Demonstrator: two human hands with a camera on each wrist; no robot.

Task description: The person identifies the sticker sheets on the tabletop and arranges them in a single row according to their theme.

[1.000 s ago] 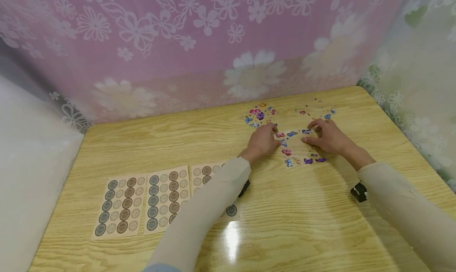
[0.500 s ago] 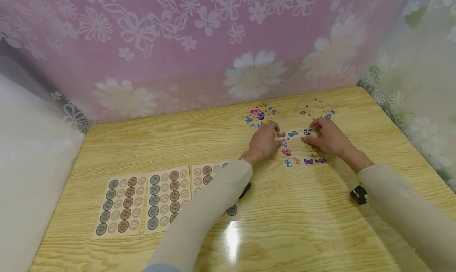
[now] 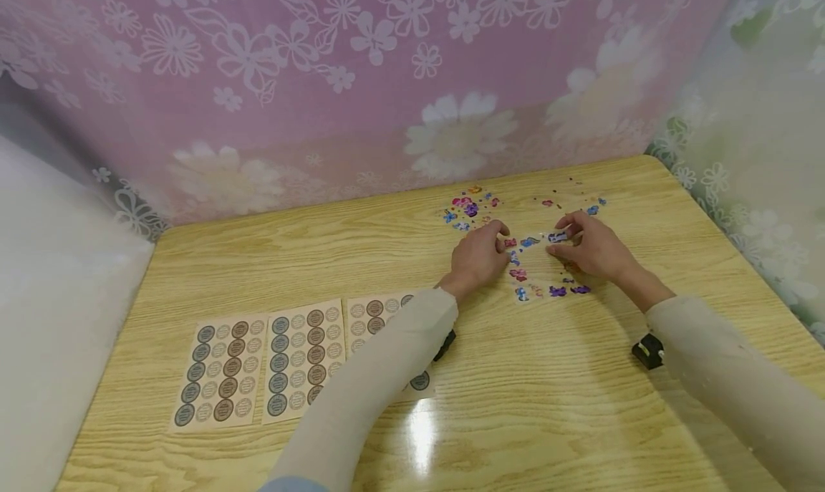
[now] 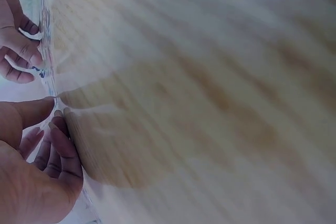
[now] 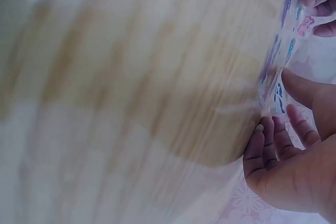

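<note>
Cloth (image 3: 387, 91): pink with white flowers, it's filling the top of the frame behind the table.
Table (image 3: 515, 406): yellow wood grain, spreading across the middle and bottom.
Sleeves (image 3: 715, 370): a cream pair, extending in from the bottom edge and the lower right.
Paper sheets (image 3: 215, 374): three, printed with grey and brown circles, lying in a row at lower left; the left sleeve is covering part of the third.
Clear sheet (image 3: 543, 265): it's sitting right of centre between the hands, showing colourful stickers (image 3: 518, 275) along its sides.
Right hand (image 3: 596, 245): thumb and fingers are curving in at the upper right, tips standing apart by a purple sticker (image 3: 557, 238); gripping or only touching, I can't tell.
Left hand (image 3: 477, 256): thumb and fingertips are pinching the upper left edge, beside a pink sticker (image 3: 510, 242).
Loose pieces (image 3: 471, 210): bright bits are lying clustered above the left hand, scattering more thinly above the right.
</note>
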